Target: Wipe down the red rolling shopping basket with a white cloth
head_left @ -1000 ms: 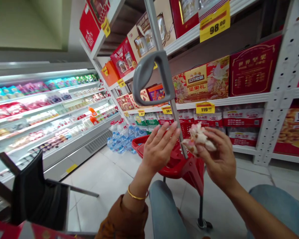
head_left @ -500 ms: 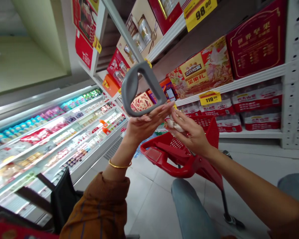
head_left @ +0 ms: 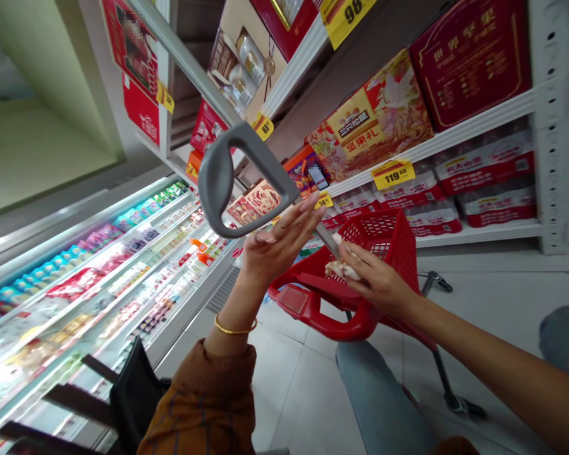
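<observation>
My left hand (head_left: 277,246) is raised with its fingers stretched out, the fingertips touching the lower bar of the grey loop handle (head_left: 239,180) of a red shopping basket trolley (head_left: 355,284). My right hand (head_left: 377,281) is closed round a small pale, crumpled packet (head_left: 344,268) and holds it over the basket's rim, beside the trolley's metal pole. My jeans-clad knee (head_left: 379,404) is below the basket.
White shelves on the right carry red and gold gift boxes (head_left: 377,120), bottled-water packs (head_left: 483,180) and yellow price tags (head_left: 391,175). A long refrigerated case (head_left: 99,278) runs along the left. A dark folding stand (head_left: 123,404) sits at lower left on the pale tiled floor (head_left: 493,297).
The view has tilted and swung. My left hand rose from near the packet to the grey handle. My right hand, still on the packet, moved down toward the basket rim.
</observation>
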`<state>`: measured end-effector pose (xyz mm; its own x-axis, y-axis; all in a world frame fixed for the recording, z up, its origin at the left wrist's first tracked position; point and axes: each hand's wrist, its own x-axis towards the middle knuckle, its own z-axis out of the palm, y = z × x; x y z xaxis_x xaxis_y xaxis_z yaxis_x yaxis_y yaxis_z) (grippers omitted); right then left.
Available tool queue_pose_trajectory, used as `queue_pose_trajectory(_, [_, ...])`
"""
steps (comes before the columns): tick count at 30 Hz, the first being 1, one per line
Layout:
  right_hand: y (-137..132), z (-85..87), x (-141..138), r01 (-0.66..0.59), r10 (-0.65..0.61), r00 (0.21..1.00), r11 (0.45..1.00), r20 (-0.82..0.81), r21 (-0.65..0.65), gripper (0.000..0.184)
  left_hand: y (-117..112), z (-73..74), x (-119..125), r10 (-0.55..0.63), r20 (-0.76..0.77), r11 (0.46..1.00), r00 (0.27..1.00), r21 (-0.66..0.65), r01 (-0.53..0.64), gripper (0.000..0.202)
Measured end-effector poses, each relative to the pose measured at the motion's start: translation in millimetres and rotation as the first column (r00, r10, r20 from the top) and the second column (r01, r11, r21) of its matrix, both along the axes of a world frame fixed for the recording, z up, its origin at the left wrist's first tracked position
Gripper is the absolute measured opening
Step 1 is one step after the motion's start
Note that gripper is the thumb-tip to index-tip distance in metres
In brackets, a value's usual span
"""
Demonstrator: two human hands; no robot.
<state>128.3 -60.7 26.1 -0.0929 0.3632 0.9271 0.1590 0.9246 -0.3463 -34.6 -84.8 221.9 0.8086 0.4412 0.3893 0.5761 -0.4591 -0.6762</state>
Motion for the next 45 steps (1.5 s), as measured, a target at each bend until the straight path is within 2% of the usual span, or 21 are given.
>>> queue_pose_trajectory(3, [-7,-18.7,3,-0.059,0.06,0.998,0.995,0.008,-0.085,0.068,0,-5.0,3,-0.006,-0.212,0.985,0.977,0.168,0.042,0.055])
queue_pose_trajectory(5, [-10,-26.7,8,-0.122,0.122,0.992,0.978,-0.008,-0.167,0.061,0,-5.9,4,-0.02,-0.259,0.972,0.966,0.221,0.079,0.056])
queue_pose_trajectory(8, [-11,-21.5,18,-0.238,0.232,0.971,0.91,-0.059,-0.34,0.049,-1,-4.3,6,-0.048,-0.26,0.969,0.964,0.223,0.109,0.057])
queue_pose_trajectory(10, [-6,-2.9,22,-0.348,0.313,0.937,0.824,-0.152,-0.447,0.048,-3,-2.5,5,-0.053,-0.243,0.975,0.969,0.195,0.102,0.059])
queue_pose_trajectory(12, [4,25.4,20,-0.516,0.386,0.853,0.728,-0.351,-0.452,0.052,-5,-0.7,5,-0.045,-0.211,0.987,0.976,0.144,0.077,0.061])
queue_pose_trajectory(14, [16,56.3,15,-0.699,0.5,0.707,0.6,-0.5,-0.388,0.046,-6,0.4,5,-0.036,-0.167,0.996,0.985,0.074,0.049,0.062])
queue_pose_trajectory(16, [25,81.4,9,-0.827,0.628,0.555,0.485,-0.545,-0.284,0.038,-8,0.9,6,-0.038,-0.121,0.999,0.992,0.021,0.041,0.061])
queue_pose_trajectory(19, [28,96.6,4,-0.906,0.783,0.414,0.306,-0.464,-0.292,0.035,-9,-0.2,7,-0.047,-0.089,0.999,0.995,0.009,0.048,0.059])
queue_pose_trajectory(21, [25,92.5,4,-0.907,0.815,0.393,0.268,-0.426,-0.324,0.035,-8,-2.0,7,-0.04,-0.084,0.999,0.996,0.015,0.042,0.058])
queue_pose_trajectory(24, [17,76.4,6,-0.886,0.768,0.447,0.309,-0.458,-0.346,0.03,-6,-6.0,5,-0.022,-0.053,1.0,0.998,0.005,0.023,0.057])
queue_pose_trajectory(28, [8,51.2,6,-0.849,0.713,0.519,0.367,-0.471,-0.381,0.039,-3,-13.0,4,-0.017,0.025,0.999,1.0,-0.037,0.018,0.056])
queue_pose_trajectory(30, [5,36.6,6,-0.812,0.686,0.576,0.415,-0.444,-0.411,0.044,-1,-16.9,4,-0.016,0.06,0.999,0.998,-0.048,0.018,0.055])
queue_pose_trajectory(32, [2,20.1,5,-0.746,0.64,0.661,0.499,-0.393,-0.442,0.045,0,-21.2,5,-0.017,0.097,0.999,0.995,-0.047,0.021,0.055])
queue_pose_trajectory(36, [-2,-13.5,6,-0.505,0.454,0.862,0.738,-0.223,-0.448,0.047,1,-34.6,10,-0.002,0.211,0.999,0.978,-0.045,0.012,0.055])
queue_pose_trajectory(38, [-5,-27.3,6,-0.394,0.368,0.919,0.824,-0.144,-0.407,0.047,-1,-47.3,12,0.034,0.252,0.997,0.967,-0.075,-0.015,0.056])
queue_pose_trajectory(40, [-8,-39.1,6,-0.314,0.299,0.949,0.877,-0.097,-0.363,0.046,-4,-65.3,12,0.086,0.236,0.988,0.968,-0.145,-0.053,0.057])
queue_pose_trajectory(43, [-12,-56.4,9,-0.236,0.225,0.972,0.925,-0.071,-0.298,0.047,-10,-97.5,9,0.114,0.093,0.954,0.989,-0.287,-0.083,0.063])
queue_pose_trajectory(45, [-16,-69.7,12,-0.204,0.192,0.979,0.946,-0.071,-0.254,0.048,-16,-115.5,7,0.059,0.006,0.923,0.998,-0.382,-0.052,0.066])
